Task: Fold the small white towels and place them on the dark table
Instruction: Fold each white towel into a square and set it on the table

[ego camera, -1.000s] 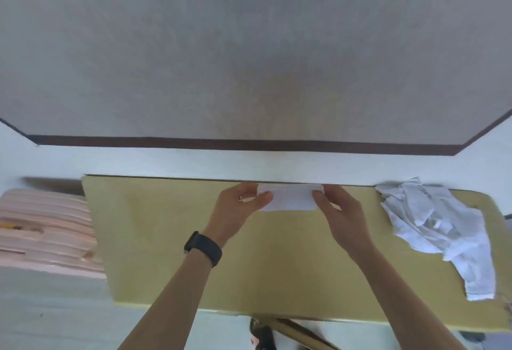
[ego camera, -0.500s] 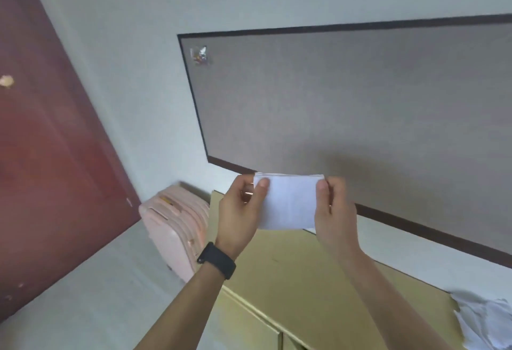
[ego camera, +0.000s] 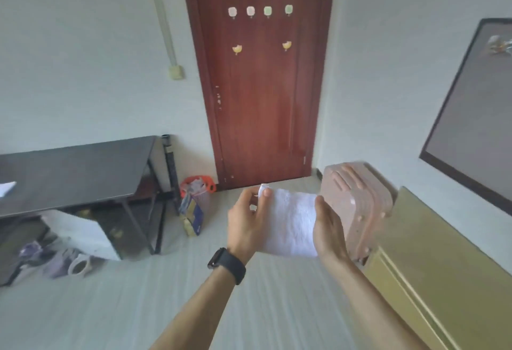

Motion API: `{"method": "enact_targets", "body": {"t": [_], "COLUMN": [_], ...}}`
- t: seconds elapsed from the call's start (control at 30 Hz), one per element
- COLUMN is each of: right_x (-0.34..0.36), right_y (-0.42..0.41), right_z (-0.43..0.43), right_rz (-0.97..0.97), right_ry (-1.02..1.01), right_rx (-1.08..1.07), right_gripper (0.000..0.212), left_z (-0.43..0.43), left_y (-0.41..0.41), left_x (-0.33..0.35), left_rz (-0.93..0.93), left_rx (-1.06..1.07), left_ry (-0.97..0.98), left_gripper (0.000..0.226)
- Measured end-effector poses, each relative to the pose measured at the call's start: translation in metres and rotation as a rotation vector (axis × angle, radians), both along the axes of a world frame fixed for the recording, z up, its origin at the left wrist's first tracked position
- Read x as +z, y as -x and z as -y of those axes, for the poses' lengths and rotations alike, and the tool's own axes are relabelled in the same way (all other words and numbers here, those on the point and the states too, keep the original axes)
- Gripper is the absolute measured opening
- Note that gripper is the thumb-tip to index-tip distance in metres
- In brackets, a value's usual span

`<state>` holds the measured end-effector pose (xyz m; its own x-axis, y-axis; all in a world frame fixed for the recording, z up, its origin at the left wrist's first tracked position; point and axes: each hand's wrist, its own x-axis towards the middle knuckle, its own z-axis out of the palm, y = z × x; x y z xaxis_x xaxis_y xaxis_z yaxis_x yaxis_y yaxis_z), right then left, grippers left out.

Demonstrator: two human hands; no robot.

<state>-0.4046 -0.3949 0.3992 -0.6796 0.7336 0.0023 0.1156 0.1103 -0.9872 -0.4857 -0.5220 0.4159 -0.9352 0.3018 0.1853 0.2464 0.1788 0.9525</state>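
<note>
Both forearms reach forward from the bottom edge, and we see them meet at mid-frame, raised in the air above the pale floor. The left hand, with a black watch on its wrist, is turned with its back toward us. Its thumb presses the near face of the folded white towel at the upper left corner, and the other fingers curl round behind the cloth. The right hand takes the opposite edge, its thumb laid along the towel's right side. We cannot see its other fingers, which are hidden behind the towel. Both hands grasp the towel, which hangs between them as a flat, roughly square panel, touching nothing else.

The dark table stands well apart to the left, against the wall. At its far left edge we make out a small white object, cut off by the frame and too partial to identify. Beneath the table sit a white box and some pale slippers. An orange-rimmed bag rests on the floor beside the table's leg, near a red-brown door that carries small hooks. To the right, just behind the right hand, stands a pink suitcase, next to a yellow tabletop. A grey, dark-framed board hangs on the right wall.
</note>
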Motion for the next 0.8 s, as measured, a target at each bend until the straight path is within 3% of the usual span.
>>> {"method": "enact_targets", "body": {"t": [0.17,0.4,0.8], "right_x": [-0.014,-0.039,-0.070], "right_y": [0.122,0.279,0.510], "right_z": [0.170,0.393,0.641], "right_rz": [-0.057,-0.096,-0.070], "right_ry": [-0.175,-0.234,-0.396], "right_rx": [0.187,0.399,0.793], "right_gripper": [0.037,0.032,0.031], "left_z": [0.188,0.419,0.658], "left_y": [0.095,0.201,0.385], "left_x": [-0.022,-0.045,-0.073], "left_rz": [0.059,0.121,0.190], "left_rx": [0.257,0.559,0.964], "left_ry": [-0.008,-0.025,-0.058], "left_gripper": [0.027,0.027,0.019]}}
